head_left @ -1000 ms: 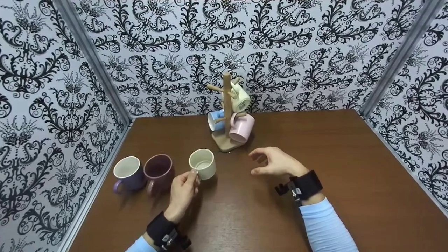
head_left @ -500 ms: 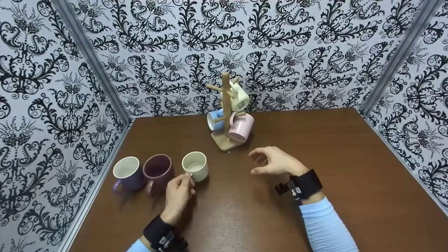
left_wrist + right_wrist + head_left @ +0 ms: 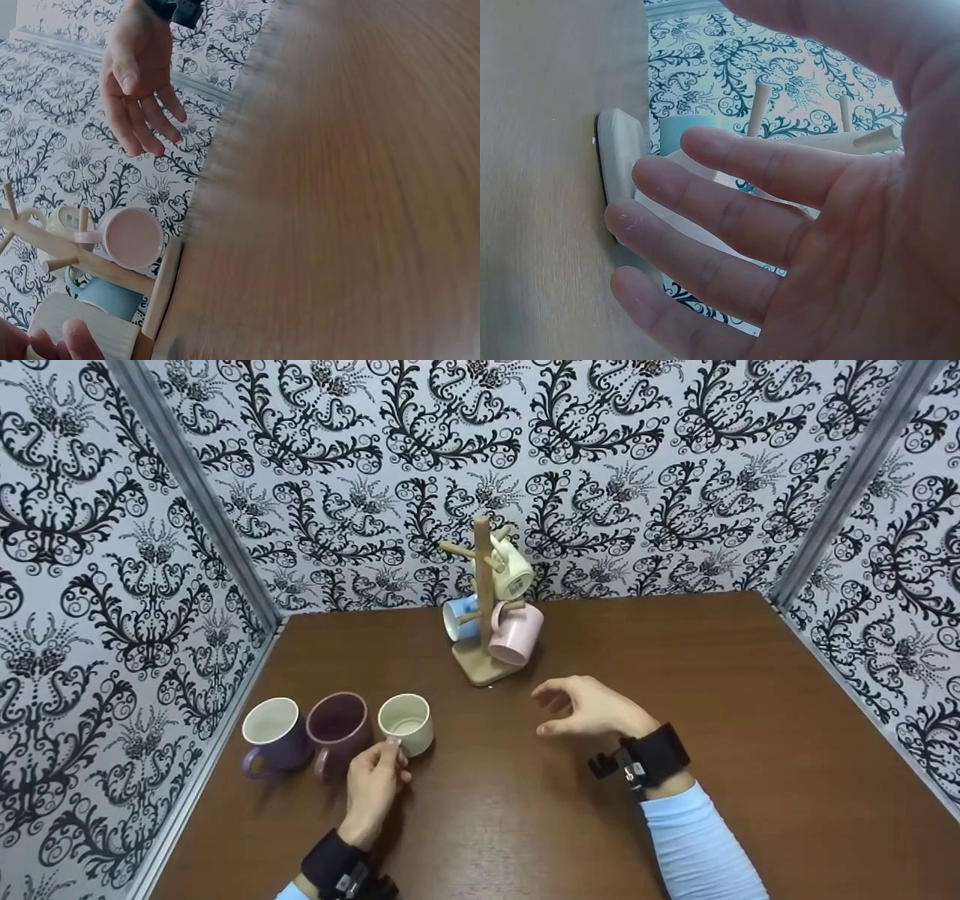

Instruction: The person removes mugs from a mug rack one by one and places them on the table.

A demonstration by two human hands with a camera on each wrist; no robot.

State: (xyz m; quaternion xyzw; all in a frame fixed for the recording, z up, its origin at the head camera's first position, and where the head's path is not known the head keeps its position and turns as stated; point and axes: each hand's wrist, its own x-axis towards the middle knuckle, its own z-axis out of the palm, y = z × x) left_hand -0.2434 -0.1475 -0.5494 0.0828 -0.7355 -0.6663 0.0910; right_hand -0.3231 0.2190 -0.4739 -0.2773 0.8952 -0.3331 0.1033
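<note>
In the head view my left hand (image 3: 373, 784) pinches the handle of a cream mug (image 3: 407, 725), which is upright, mouth up, just right of a maroon mug (image 3: 339, 729). The left wrist view shows the cream mug's side (image 3: 84, 324) with curled fingertips (image 3: 81, 341) at its handle. Over the table, my right hand (image 3: 589, 706) hovers with loosely bent fingers and holds nothing. Its palm faces the wooden mug tree (image 3: 484, 577), where a pink mug (image 3: 517, 634), a light blue mug (image 3: 460, 619) and a pale yellow mug (image 3: 514, 572) hang.
A purple mug (image 3: 276, 733) with a white inside stands left of the maroon one, their handles toward me. The brown table (image 3: 645, 645) meets patterned walls (image 3: 600, 472) at the back and sides. One upper-left peg (image 3: 457, 548) of the tree bears no mug.
My left hand has moved the cream mug left and toward me, close to the maroon mug. The right hand stays nearly where it was.
</note>
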